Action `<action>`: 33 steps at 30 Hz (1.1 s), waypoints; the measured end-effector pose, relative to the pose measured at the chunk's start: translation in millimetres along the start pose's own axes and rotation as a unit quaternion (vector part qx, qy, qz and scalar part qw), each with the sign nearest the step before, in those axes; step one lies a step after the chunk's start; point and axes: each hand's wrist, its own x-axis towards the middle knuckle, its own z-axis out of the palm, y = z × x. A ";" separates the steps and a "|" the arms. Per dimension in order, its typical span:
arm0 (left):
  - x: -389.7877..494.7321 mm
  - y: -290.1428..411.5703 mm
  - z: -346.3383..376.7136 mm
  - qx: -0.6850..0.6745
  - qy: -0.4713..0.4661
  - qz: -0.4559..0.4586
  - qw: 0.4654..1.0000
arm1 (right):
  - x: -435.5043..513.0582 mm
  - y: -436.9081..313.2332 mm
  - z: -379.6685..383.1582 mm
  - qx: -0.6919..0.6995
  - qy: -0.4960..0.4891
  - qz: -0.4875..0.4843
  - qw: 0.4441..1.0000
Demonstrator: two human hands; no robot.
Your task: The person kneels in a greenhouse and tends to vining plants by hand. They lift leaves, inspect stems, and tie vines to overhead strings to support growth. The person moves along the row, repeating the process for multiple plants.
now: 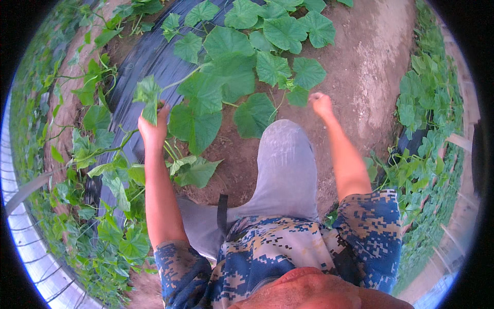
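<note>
My left hand (153,129) is raised on the left with its fingers closed around part of a leafy cucumber-like vine. A folded green leaf (148,94) hangs over those fingers, and a pale stem (181,80) runs from it towards the broad leaves (227,73) in the middle. The exact grip point is hidden by the leaf. My right hand (321,104) is curled shut above bare soil, just right of a small leaf (298,96). Nothing shows clearly between its fingers.
Black plastic mulch film (135,69) covers the bed on the left. A soil path (370,77) runs along the right, with another row of vines (417,92) beyond. My grey-clad knee (287,166) rises between my arms. Vines (115,181) crowd my left forearm.
</note>
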 end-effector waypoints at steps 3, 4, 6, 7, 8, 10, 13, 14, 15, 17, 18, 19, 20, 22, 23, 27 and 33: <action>-27.1 -37.7 -9.5 0.013 0.027 0.018 0.999 | -17.9 7.1 48.5 -0.036 -0.026 -0.006 0.999; -32.8 -47.9 -4.7 0.004 0.032 0.015 0.999 | -15.1 11.1 62.8 -0.023 -0.022 -0.026 0.999; -44.4 -60.5 1.3 -0.008 0.033 0.003 0.999 | -8.2 10.1 85.1 0.029 -0.004 -0.061 0.998; -54.5 -60.8 -0.8 -0.011 0.030 -0.005 0.999 | -13.2 -2.0 97.3 0.067 0.009 -0.075 0.995; -62.8 -60.7 -3.0 -0.015 0.027 -0.013 0.999 | -16.8 -13.2 106.4 0.105 0.023 -0.089 0.990; -70.9 -68.8 -4.7 -0.036 0.035 -0.065 0.997 | -12.5 -38.8 114.9 0.120 0.035 -0.116 0.985; -83.4 -80.4 -1.5 -0.057 0.074 -0.125 0.988 | -5.8 -72.5 114.7 0.139 0.051 -0.157 0.977; -86.8 -84.6 -2.0 -0.056 0.085 -0.140 0.985 | -5.1 -81.0 111.3 0.132 0.057 -0.172 0.974; -90.6 -83.5 -2.9 -0.057 0.093 -0.155 0.982 | -2.3 -85.9 108.9 0.124 0.065 -0.185 0.973; -100.0 -80.2 -9.5 -0.107 0.070 -0.204 0.971 | 2.6 -94.1 102.7 0.082 0.084 -0.214 0.970; -103.7 -77.4 -6.5 -0.153 0.075 -0.221 0.960 | 11.1 -91.0 101.6 0.038 0.082 -0.226 0.970; -106.5 -73.7 -0.9 -0.199 0.078 -0.239 0.947 | 25.3 -83.2 100.4 -0.007 0.081 -0.236 0.968; -109.7 -69.8 6.2 -0.189 0.081 -0.272 0.940 | 38.4 -73.7 97.3 -0.053 0.079 -0.245 0.965; -124.8 -60.5 15.0 -0.223 0.066 -0.310 0.922 | 55.5 -77.8 83.8 0.151 0.041 -0.151 0.976; -133.3 -55.3 20.6 -0.240 0.060 -0.328 0.912 | 61.9 -81.0 72.2 0.250 0.020 -0.099 0.963; -155.9 -9.2 38.7 -0.303 -0.031 -0.413 0.858 | 89.5 -137.4 -50.0 0.229 0.002 0.020 0.973; -106.7 89.8 46.4 -0.457 -0.104 -0.340 0.815 | 147.2 -92.4 -185.5 0.353 0.106 0.045 0.929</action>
